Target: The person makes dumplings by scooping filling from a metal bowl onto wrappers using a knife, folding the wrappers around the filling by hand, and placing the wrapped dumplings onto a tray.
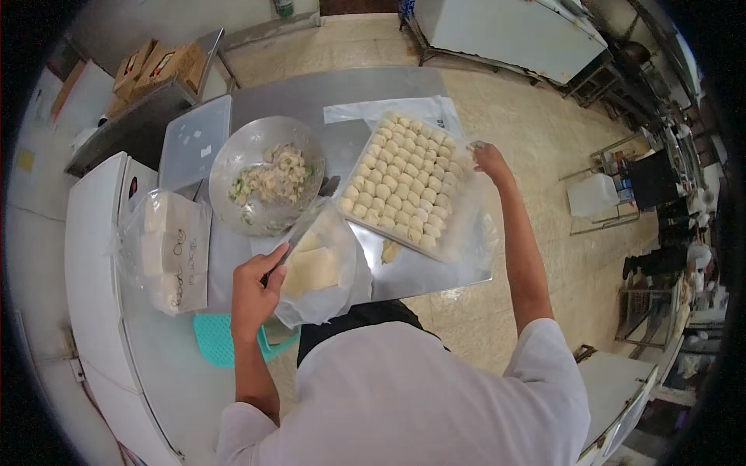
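Note:
My left hand (259,293) is closed round the handle of a flat metal spatula (294,233), whose blade points up and to the right. Beneath it, pale square wrappers (311,268) lie in a plastic bag (361,283). A large metal bowl (225,147) holds a pale filling (272,179) with green bits. To the right of the bowl, a tilted tray (392,233) carries rows of round dumplings (404,179). My right hand (489,159) is at the tray's upper right corner, fingers bent over thin clear plastic (475,225).
A bagged stack of white packs (175,252) and a clear lid (196,144) stand left of the bowl. A turquoise stool (214,339) is under the metal table's (350,81) near edge. Cardboard boxes (163,66) are at the upper left, and a white chest (505,35) is behind.

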Tool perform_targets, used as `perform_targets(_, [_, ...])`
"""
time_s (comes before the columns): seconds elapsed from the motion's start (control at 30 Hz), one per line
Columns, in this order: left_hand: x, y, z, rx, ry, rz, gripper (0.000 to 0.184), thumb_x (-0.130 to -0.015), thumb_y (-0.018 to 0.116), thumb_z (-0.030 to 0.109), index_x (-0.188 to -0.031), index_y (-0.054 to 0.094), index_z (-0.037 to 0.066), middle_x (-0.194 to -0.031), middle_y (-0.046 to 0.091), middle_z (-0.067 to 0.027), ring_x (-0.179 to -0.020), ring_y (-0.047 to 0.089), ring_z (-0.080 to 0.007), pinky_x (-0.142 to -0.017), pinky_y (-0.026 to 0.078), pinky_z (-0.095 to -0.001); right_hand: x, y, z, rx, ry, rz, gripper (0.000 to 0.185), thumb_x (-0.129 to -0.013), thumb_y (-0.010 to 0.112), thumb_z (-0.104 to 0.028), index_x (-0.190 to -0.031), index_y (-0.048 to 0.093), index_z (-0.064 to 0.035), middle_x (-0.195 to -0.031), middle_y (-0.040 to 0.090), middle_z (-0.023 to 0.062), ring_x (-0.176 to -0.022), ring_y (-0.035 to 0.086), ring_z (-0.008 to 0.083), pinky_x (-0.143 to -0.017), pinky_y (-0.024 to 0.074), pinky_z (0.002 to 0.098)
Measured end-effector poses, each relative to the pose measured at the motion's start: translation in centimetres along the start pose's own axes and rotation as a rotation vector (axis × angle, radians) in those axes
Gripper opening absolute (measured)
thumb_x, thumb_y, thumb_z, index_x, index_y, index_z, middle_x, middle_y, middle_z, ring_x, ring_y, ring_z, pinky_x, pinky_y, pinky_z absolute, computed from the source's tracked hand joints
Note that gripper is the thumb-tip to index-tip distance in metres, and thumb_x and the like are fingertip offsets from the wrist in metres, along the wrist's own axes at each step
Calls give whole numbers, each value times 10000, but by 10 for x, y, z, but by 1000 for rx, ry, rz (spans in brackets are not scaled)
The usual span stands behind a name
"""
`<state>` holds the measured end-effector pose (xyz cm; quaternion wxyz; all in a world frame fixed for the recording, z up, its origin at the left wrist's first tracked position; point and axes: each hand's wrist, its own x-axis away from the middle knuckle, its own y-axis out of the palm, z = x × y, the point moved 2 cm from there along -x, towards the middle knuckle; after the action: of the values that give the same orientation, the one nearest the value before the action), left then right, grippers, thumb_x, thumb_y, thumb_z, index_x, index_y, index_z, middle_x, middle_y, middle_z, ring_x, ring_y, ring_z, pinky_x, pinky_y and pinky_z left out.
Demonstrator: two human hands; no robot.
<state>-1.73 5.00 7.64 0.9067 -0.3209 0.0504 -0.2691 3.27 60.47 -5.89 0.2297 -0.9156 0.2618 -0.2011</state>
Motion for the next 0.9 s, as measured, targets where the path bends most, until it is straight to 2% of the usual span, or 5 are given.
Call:
perform_targets(0.03, [1,0,-3,0,16,8,382,-822,635,-7,-1199,651,45,-748,593,-91,-668,489,-135,-631,432,-275,-3,3,5,1,0,-2,267,-908,579,-234,-1108,622,-63,-859,602,100,-780,594,246,-654,521,412])
perform_targets(0.1, [2,1,-6,1,31,18,378,-824,635,0,-1199,650,40,-746,591,-89,-666,489,-134,-625,430,-277,-7,12,4,805,-565,280,345,-825,581,-73,-1169,584,-80,-948,616,155,-874,597,347,-731,512,453])
perform_targets(0.2, [4,0,-6,11,-11,17,371,-825,641,20,-1195,647,26,-747,594,-97,-659,494,-142,-622,433,-283,20,27,-33,769,-594,324,352,-782,565,11,-1127,580,-61,-981,598,208,-896,572,418,-775,494,462])
perform_targets(0.8, [6,-2,-1,-43,40,19,374,-798,649,32,-1172,658,29,-745,611,-120,-660,540,-185,-644,452,-301,14,49,-6,233,-552,498,479,-614,611,100,-1079,612,-13,-1035,649,216,-1002,603,396,-858,478,411])
perform_targets(0.9, [6,-1,-4,-40,11,8,370,-803,643,33,-1173,655,22,-733,594,-111,-654,522,-173,-635,442,-295,22,44,-5,139,-488,548,423,-696,604,79,-1114,602,16,-1061,657,210,-993,622,375,-869,481,387])
